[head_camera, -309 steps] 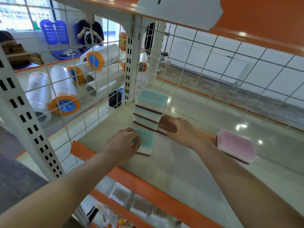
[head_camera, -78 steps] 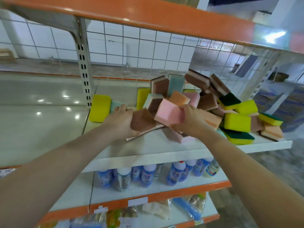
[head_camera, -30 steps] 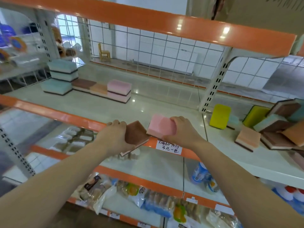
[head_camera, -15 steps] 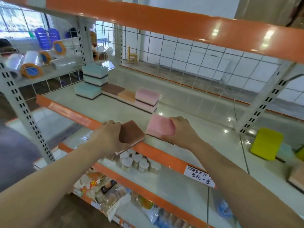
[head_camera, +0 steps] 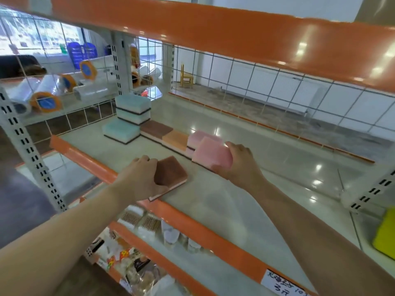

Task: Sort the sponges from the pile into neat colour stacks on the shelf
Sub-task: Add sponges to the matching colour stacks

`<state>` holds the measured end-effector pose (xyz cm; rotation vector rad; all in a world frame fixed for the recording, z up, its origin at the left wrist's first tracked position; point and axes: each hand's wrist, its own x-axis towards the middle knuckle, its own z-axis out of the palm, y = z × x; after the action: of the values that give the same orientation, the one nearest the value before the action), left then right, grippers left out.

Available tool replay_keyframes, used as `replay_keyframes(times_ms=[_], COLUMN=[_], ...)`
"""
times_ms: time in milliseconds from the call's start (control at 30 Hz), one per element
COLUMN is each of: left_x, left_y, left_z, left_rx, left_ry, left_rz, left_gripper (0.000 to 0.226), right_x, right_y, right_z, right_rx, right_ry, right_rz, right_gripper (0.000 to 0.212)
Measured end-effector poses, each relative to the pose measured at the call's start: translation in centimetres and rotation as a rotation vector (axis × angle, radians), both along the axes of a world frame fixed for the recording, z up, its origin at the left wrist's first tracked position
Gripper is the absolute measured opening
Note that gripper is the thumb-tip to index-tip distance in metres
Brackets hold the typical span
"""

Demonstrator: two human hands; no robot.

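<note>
- Shop shelf (head_camera: 213, 201), grey top with an orange front lip, wire-grid back; film rolls (head_camera: 46, 99) sit in the bay to the left.
- Done so far, far left of shelf: teal stack (head_camera: 132, 110) several high, single teal sponge (head_camera: 121, 130) in front of it, then in a row one brown (head_camera: 156, 129), one orange (head_camera: 177, 138), and a pink stack (head_camera: 197, 138).
- Left hand (head_camera: 139, 180) grips a brown sponge (head_camera: 171, 174), brown scourer face up, pale layer beneath, over the shelf's front edge.
- Right hand (head_camera: 241, 165) grips a pink sponge (head_camera: 211, 154), tilted, just beside the pink stack; contact unclear through blur.
- Judgement: early in the task. Both held sponges not yet placed; stacks are low.
- Yellow sponge (head_camera: 384, 236) shows at the right edge; the pile itself is out of view, so the remainder cannot be counted.
</note>
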<state>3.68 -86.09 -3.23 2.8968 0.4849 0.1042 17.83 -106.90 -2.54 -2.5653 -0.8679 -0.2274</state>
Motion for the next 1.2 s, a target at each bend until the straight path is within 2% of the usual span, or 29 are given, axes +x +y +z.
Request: replay_keyframes(times_ms=[100,200,633,900,1200], left_x=[1.2,2.5,8.3,9.6,11.2], left_y=[0.8,1.9,8.1,10.5,11.9], left_z=[-0.3,-0.6,-0.8,-1.4,-1.8], left_rx=[0.005,0.002,-0.08,-0.046,-0.037], left_ry=[-0.005,-0.018,0.019,0.034,-0.007], left_rz=[-0.017,-0.035,-0.224,-0.311,-0.403], left_gripper=[0.066,0.069,0.073,0.081,0.076], right_x=[1.2,2.5,6.2,7.3,7.5], right_y=[1.0,2.0,6.2,8.3,8.0], right_z=[0.4,1.0,1.6,1.5,1.9], right_rx=[0.029,0.063,0.057,0.026,0.008], right_ry=[-0.048,-0.006,0.026,0.043,0.105], right_rz=[-0.043,-0.078,-0.194,-0.229,-0.23], right_gripper=[0.076,0.077,0.071,0.073,0.073])
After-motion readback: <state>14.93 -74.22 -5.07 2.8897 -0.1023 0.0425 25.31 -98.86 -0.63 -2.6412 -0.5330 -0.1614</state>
